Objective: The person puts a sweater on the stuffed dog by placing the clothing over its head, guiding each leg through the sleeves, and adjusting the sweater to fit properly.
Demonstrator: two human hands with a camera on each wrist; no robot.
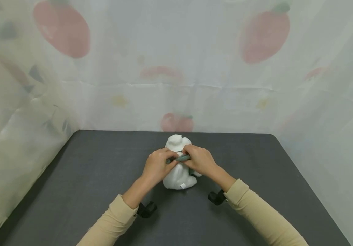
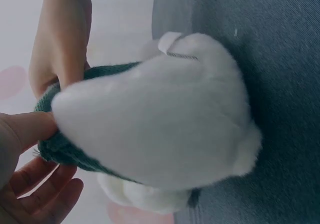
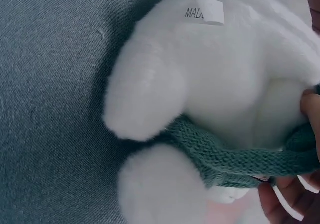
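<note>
Soft, even, diffuse light fills the head view; shadows on the table (image 1: pixel 72 191) are faint, with no glare. The edges bow slightly from a wide lens. Both wrist views are dimmer and cooler, and the white plush toy (image 2: pixel 165 119) is softly blurred up close.

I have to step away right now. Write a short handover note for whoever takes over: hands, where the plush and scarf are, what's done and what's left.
Left hand: grips the green knitted scarf at the plush's left side.
Right hand: pinches the other end of the scarf, opposite.
White plush toy: sits upright on the dark grey table, near the middle, facing away.
Done: scarf is wrapped round the plush's neck and pulled across its back.
Left, as far as I can judge: no knot shows; the ends probably need tying or tucking.
</note>
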